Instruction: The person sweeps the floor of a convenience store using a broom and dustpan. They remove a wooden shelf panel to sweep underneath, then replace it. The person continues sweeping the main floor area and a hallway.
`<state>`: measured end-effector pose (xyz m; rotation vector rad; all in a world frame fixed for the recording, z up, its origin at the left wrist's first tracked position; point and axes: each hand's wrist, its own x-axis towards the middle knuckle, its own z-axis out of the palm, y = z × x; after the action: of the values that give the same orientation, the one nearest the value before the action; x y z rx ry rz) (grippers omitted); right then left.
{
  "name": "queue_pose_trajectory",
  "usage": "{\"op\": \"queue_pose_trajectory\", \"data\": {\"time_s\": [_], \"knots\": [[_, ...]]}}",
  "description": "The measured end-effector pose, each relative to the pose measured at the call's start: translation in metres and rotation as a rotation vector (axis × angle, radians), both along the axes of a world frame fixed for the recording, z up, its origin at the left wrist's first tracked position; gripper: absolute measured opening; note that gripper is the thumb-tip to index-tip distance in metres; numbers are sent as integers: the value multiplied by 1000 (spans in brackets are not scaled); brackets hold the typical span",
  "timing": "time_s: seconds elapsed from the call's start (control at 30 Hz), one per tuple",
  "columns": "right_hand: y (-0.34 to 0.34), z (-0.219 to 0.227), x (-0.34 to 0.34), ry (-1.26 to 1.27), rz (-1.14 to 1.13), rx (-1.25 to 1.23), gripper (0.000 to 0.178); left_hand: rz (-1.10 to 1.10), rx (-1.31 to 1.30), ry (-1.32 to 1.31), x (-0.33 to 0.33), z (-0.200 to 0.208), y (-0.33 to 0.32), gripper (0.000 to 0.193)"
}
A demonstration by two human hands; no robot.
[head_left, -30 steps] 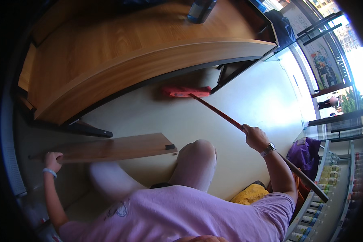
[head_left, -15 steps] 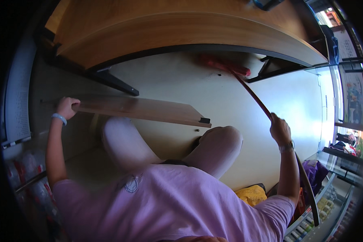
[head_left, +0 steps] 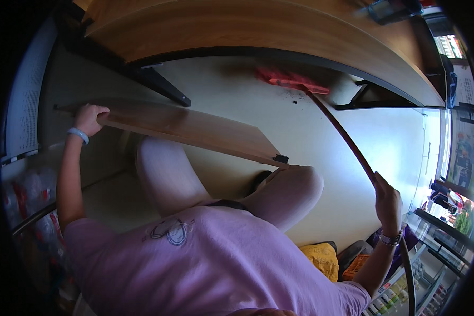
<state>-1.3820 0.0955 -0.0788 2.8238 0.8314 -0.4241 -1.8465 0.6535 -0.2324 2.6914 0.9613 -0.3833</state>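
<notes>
Pale, smooth floor (head_left: 231, 100) runs beneath a curved wood-grain worktop (head_left: 258, 26). Right hand (head_left: 387, 197) wraps a long reddish broom handle (head_left: 342, 134), its red bristle head (head_left: 289, 80) under the worktop; left hand (head_left: 89, 117) clasps a flat wooden board (head_left: 189, 129).

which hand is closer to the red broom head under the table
Right. The right hand grips the broom's handle, partway up from the red broom head. The left hand is off to the side, holding the wooden board.

Broom head (head_left: 289, 80) blurred, partly under counter (head_left: 258, 26).
</notes>
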Motion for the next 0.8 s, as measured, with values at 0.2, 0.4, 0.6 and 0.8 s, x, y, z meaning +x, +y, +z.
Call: {"op": "queue_pose_trajectory", "data": {"time_s": [0.2,0.4,0.6,0.8], "knots": [[9,50,8,72,-41,39,27,-21,47,-1,-6,-1,-2,20],[38,58,-8,-25,256,-26,21,-21,33,24,-14,-14,10,24],[46,51,-12,-189,344,-110,19,-20,63,-40,-24,-26,15,22],[-13,66,-4,-180,9,-58,21,-56,49,-167,-16,-37,22,12]]}}
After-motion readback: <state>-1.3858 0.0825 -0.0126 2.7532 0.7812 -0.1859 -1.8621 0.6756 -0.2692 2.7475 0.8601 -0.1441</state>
